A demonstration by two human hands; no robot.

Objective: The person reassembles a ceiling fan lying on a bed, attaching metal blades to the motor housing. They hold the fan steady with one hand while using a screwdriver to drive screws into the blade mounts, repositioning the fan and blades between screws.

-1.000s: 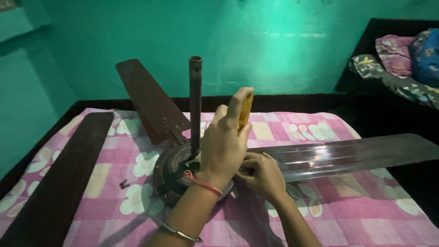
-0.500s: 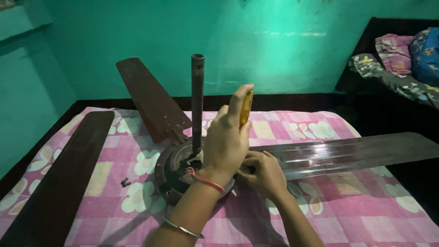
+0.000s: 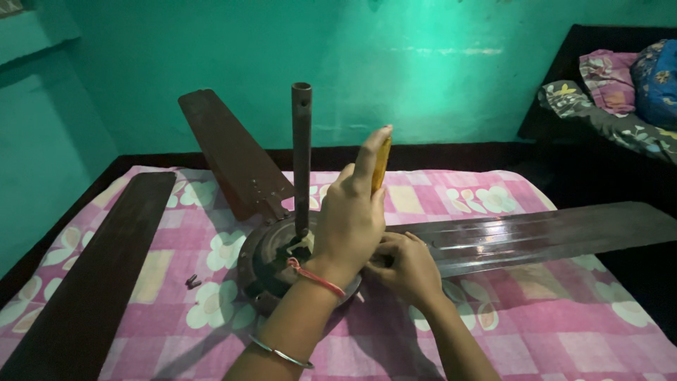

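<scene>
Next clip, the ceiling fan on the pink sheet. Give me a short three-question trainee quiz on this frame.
1. True or false: the left hand grips a yellow-handled screwdriver upright over the fan motor.
2. Where is the right hand? A on the rod; B low at the motor, by the root of the right-side blade; C on the small screws.
3. What covers the bed under the fan?

Key: 1 true. 2 B. 3 A pink checked sheet with white flowers.
</scene>
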